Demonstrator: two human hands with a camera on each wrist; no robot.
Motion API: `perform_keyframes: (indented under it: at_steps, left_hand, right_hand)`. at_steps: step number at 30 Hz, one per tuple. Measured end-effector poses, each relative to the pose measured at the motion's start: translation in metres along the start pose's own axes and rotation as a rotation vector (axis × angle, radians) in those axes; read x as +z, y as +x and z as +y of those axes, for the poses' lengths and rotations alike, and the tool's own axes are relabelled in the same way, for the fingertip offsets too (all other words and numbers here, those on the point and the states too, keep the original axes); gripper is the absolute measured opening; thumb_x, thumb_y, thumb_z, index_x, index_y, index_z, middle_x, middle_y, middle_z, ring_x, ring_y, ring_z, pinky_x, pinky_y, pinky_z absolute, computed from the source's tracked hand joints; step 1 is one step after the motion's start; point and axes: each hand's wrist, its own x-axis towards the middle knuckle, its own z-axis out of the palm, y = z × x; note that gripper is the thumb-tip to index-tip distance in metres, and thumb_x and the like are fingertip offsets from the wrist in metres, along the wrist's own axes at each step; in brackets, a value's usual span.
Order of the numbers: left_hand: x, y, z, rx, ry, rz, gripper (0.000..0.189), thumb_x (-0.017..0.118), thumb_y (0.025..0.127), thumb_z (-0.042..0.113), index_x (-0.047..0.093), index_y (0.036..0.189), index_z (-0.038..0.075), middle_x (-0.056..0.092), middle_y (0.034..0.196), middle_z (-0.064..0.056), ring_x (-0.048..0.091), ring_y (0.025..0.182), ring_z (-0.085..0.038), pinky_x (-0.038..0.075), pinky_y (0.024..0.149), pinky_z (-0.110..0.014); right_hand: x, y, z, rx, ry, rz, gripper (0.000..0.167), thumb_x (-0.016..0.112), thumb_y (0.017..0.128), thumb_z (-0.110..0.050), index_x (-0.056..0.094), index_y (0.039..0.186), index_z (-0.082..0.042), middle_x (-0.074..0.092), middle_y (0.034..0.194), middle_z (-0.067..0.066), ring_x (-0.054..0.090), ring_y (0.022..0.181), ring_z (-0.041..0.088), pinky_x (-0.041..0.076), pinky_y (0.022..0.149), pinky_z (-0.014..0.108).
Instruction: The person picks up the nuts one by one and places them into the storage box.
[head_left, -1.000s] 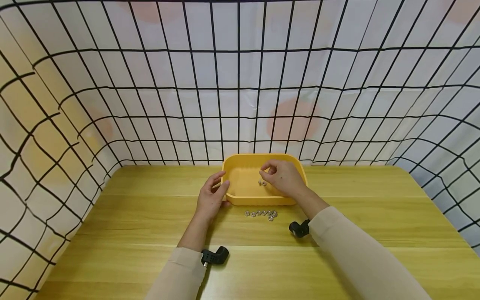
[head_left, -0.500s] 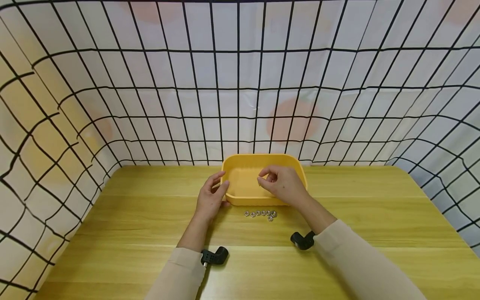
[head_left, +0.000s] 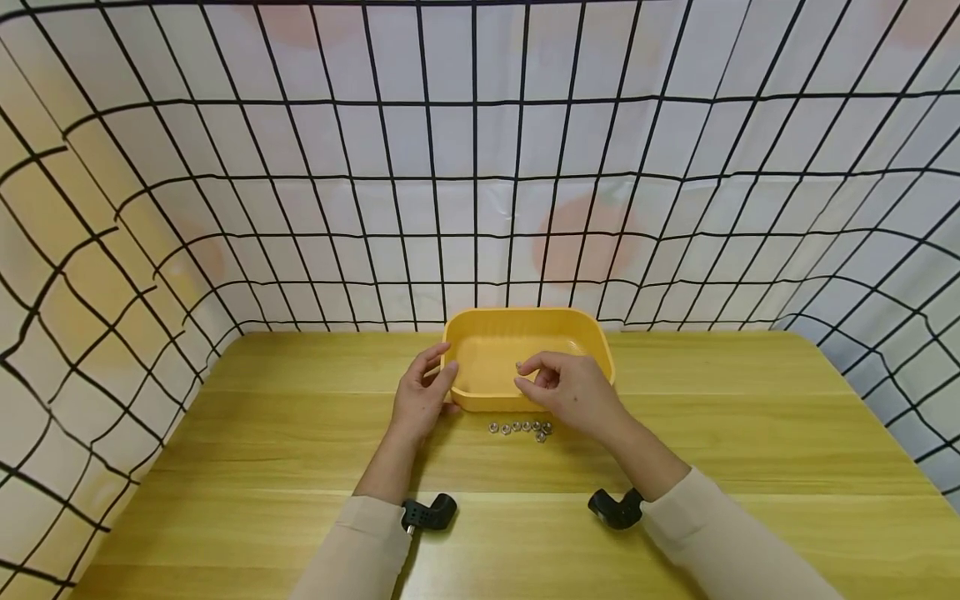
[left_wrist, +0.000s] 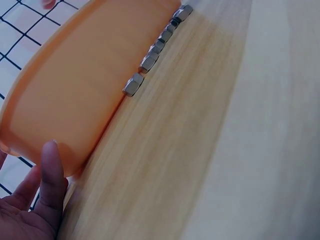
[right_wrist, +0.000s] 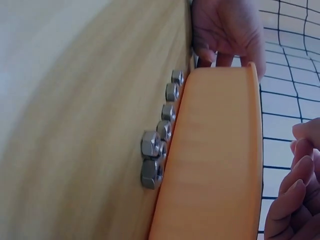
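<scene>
A yellow plastic tray [head_left: 525, 401] stands at the back of the wooden table. My left hand [head_left: 422, 392] holds the tray's left end, thumb at the rim and the other fingers spread along the outside. Over the tray's front right part is my right hand [head_left: 573, 392], thumb and forefinger curved toward each other with a gap; no nut shows between them. Just beyond the forefinger tip a small nut [head_left: 518, 364] shows inside the tray. Several metal hex nuts [head_left: 517, 426] lie in a row along the tray's front wall, a couple bunched at the row's right end [right_wrist: 151, 172].
Behind the table and along both sides rises a black wire grid [head_left: 495, 177] over pale patterned cloth. A black wrist camera [head_left: 431, 512] juts from the left sleeve, another camera [head_left: 617, 509] from the right one. The wooden table top [head_left: 285, 450] spreads out on both sides.
My right hand has drawn back toward me from the middle of the tray to its front edge. My left hand, the tray and the row of nuts stay put.
</scene>
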Motion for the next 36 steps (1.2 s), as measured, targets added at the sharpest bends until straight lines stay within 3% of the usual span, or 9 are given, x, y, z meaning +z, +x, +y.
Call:
perform_keyframes:
  at_steps: [16,29,36]
  left_hand:
    - [0.0,0.0,0.0,-0.005,-0.004,-0.002,0.046,0.067,0.101,0.027,0.057,0.145,0.02,0.039,0.156,-0.015,0.049,0.137,-0.034,0.061,0.058,-0.027]
    - [0.001,0.001,0.0,-0.006,0.008,0.002,0.046,0.066,0.101,0.028,0.056,0.145,0.02,0.04,0.156,-0.015,0.049,0.137,-0.034,0.061,0.058,-0.027]
    - [0.001,0.0,0.0,-0.013,0.004,0.003,0.045,0.067,0.101,0.029,0.057,0.144,0.023,0.04,0.156,-0.013,0.05,0.137,-0.032,0.061,0.058,-0.027]
  right_hand:
    - [0.01,-0.031,0.013,0.101,0.084,-0.072,0.007,0.078,0.091,-0.019,0.075,0.097,-0.016,0.063,0.073,-0.002,0.052,0.061,0.012,0.042,0.051,0.019]
    - [-0.005,-0.042,0.046,0.143,-0.019,-0.16,0.015,0.076,0.092,-0.025,0.074,0.103,-0.015,0.061,0.078,-0.003,0.053,0.071,0.013,0.046,0.062,0.022]
    - [-0.007,-0.046,0.059,0.151,0.008,-0.207,0.02,0.076,0.092,-0.024,0.073,0.108,-0.012,0.061,0.08,-0.001,0.054,0.073,0.014,0.047,0.062,0.023]
